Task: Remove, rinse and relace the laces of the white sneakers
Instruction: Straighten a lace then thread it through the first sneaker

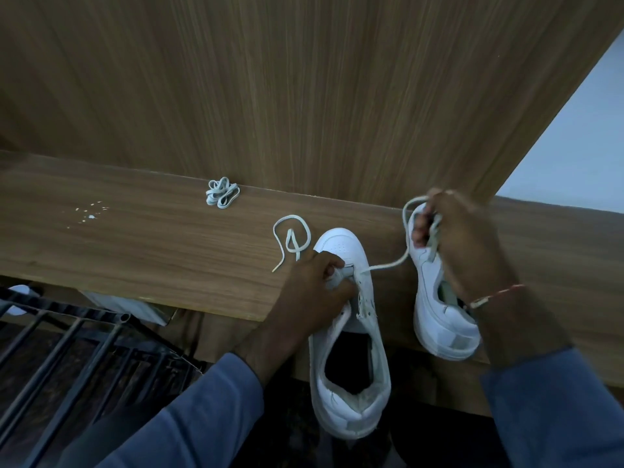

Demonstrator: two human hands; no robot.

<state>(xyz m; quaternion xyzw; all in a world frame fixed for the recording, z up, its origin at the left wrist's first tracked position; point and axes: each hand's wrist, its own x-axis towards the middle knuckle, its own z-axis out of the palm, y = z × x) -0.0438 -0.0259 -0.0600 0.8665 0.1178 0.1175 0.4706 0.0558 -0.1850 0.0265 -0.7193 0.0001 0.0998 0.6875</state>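
Below the near edge of the desk (135, 244), at far left, stands a black metal rack (84, 339). On the desk's left part lies a scatter of white specks (89, 212). Further right, at the back edge against the wooden panel (304, 79), sits a bundled lace (223, 193). Next, a loose lace end (292, 236) curls on the wood and runs in under my left hand (317, 282). That hand's fingers are curled tight round the tongue of the left sneaker (351, 393), whose toe rests on the desk while its heel hangs out past the near edge. From its eyelets the lace (388, 265) rises to the right into my right hand (466, 241), which pinches it in curled fingers, a loop standing out above the knuckles. Under that hand the right sneaker (439, 319) lies tipped on its side near the near edge. A thin bracelet (496, 295) circles my right wrist
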